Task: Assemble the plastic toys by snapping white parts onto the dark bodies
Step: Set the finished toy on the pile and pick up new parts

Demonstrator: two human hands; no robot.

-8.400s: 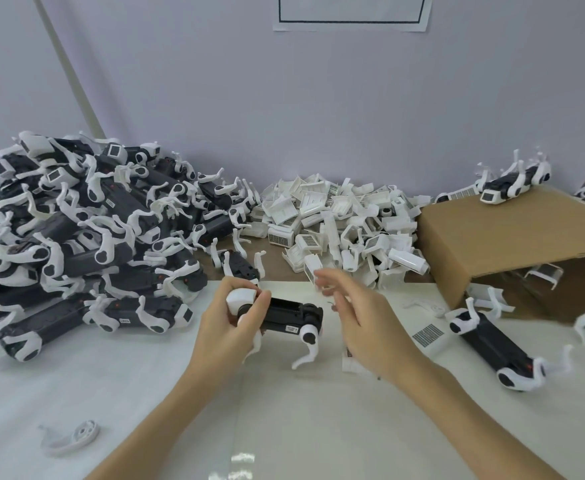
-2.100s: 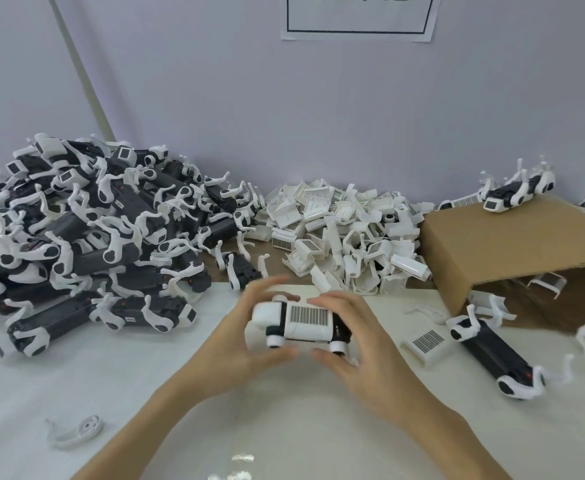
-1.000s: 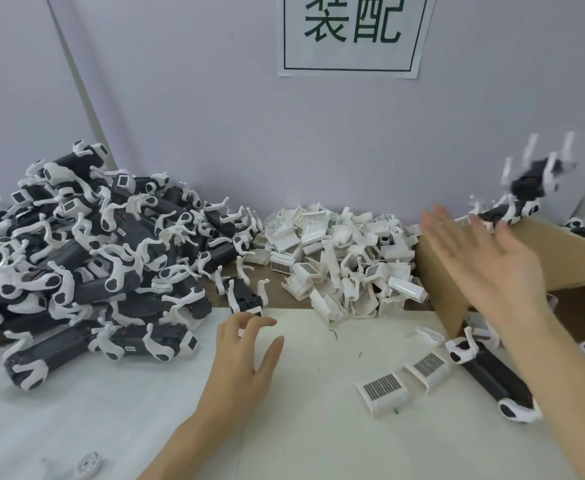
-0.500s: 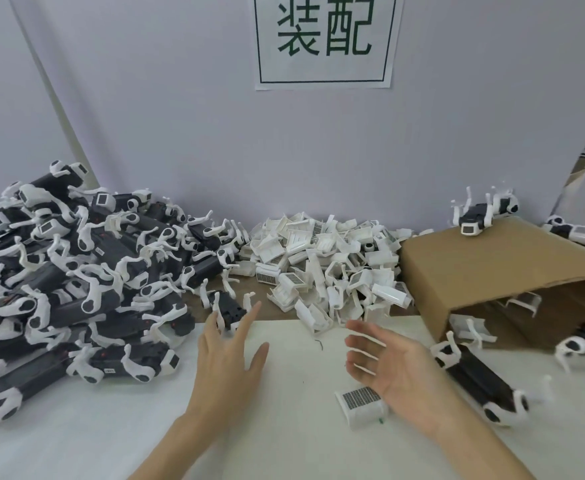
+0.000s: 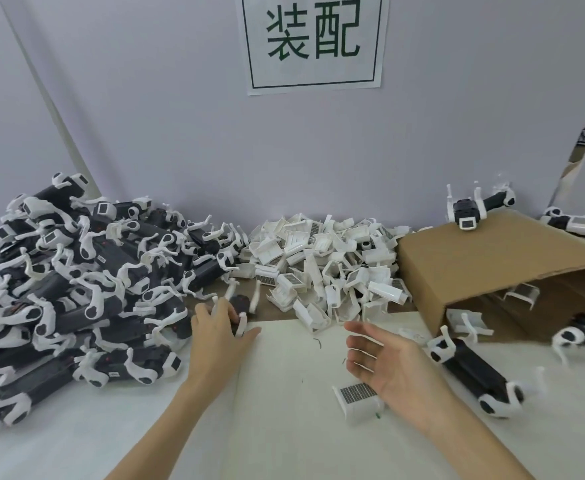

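Head view. Left hand [image 5: 216, 332]: fingers laid loosely over a small dark body [image 5: 240, 303] with white legs, at the near edge of the pile of dark bodies [image 5: 76, 282]; a firm grasp cannot be told. Right hand [image 5: 393, 367]: palm turned inward, fingers relaxed, nothing held, above a white grille part [image 5: 355, 398] lying on the table [image 5: 284, 427]. Heap of white parts [image 5: 322, 265] is seen behind, beside a cardboard box [image 5: 498, 268].
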